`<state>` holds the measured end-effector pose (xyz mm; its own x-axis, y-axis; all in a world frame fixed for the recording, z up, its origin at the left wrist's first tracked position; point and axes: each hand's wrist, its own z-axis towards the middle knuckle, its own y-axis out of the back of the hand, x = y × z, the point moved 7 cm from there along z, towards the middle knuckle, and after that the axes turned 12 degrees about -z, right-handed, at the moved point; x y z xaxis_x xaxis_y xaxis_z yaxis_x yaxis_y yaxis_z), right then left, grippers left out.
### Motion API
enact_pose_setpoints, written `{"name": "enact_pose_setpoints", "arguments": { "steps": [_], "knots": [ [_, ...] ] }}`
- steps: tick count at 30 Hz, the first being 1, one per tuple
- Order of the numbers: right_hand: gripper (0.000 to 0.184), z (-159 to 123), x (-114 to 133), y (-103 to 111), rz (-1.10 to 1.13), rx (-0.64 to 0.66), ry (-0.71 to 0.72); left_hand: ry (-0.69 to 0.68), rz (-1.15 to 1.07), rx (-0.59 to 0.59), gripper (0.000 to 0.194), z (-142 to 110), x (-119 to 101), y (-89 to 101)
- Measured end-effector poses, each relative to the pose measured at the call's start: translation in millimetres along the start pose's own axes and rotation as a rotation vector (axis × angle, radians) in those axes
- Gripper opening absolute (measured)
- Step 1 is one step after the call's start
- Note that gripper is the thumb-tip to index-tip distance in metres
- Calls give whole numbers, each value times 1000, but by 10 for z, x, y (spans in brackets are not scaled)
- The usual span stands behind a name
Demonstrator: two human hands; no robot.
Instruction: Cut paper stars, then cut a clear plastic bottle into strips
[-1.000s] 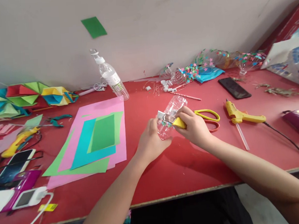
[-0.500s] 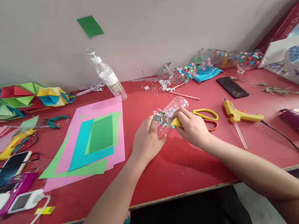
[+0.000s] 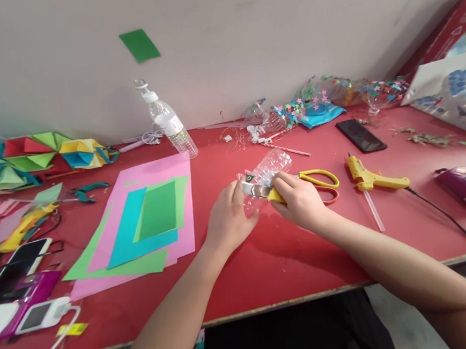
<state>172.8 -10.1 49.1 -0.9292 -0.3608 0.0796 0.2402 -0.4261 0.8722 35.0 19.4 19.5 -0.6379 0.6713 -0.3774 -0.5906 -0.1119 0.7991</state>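
Note:
A clear plastic bottle [image 3: 274, 163] lies on its side at mid-table. My left hand [image 3: 228, 215] is closed around its near end, fingers curled over the plastic. In my right hand [image 3: 299, 199] is a yellow utility knife [image 3: 274, 195], its wide metal blade out and pointing left. The blade lies over the bottle, close to my left fingertips; whether its edge is in the plastic I cannot tell. Scissors [image 3: 322, 177] with yellow and orange handles lie just beyond my right hand, their blades hidden.
Coloured paper sheets [image 3: 140, 225] are stacked on the left. An upright bottle [image 3: 170, 123] stands near the wall. Right of my hands are a yellow glue gun [image 3: 372, 177] with its cord and a black phone [image 3: 361, 135]. Folded paper shapes [image 3: 34, 158] fill the back left.
The knife blade has shifted slightly down and to the right against the bottle. Both hands keep their grip in almost the same place.

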Motion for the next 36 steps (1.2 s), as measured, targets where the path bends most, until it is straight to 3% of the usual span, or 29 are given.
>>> {"name": "enact_pose_setpoints", "arguments": {
  "steps": [2,4,8,11,13,16,19,21,24,27,30,33,34,36],
  "knots": [
    [10,-12,69,102,3,-87,54,0,-2,43,72,-9,-10,-54],
    [9,-12,67,112,23,-77,18,16,-16,58,68,-26,-14,-85],
    [9,-5,-41,2,161,42,-148,53,-68,-37,68,-24,33,-17],
    [16,-12,-73,-26,226,70,-197,140,-127,-131,71,21,226,81],
    [15,-32,-22,-77,195,150,-154,257,-213,-216,68,45,448,165],
    [9,-122,165,-263,93,395,30,412,-335,-383,56,28,746,303],
    [9,-200,323,-366,37,491,204,397,-355,-419,53,23,767,343],
    [18,-148,312,-273,46,351,209,275,-324,-343,61,44,601,291],
    [31,-34,113,47,17,-28,95,65,-276,-178,70,45,262,158],
    [46,-2,37,163,-124,-140,177,20,-296,-86,69,17,97,99],
    [54,3,-13,132,-237,-154,195,80,-467,-7,70,16,127,97],
    [51,13,-97,111,-239,-188,122,267,-951,56,60,42,326,63],
    [47,20,-143,117,-217,-205,77,365,-1142,28,57,48,422,47],
    [45,33,-250,128,-136,-223,-39,584,-1390,-153,55,28,633,26]
  ]
}}
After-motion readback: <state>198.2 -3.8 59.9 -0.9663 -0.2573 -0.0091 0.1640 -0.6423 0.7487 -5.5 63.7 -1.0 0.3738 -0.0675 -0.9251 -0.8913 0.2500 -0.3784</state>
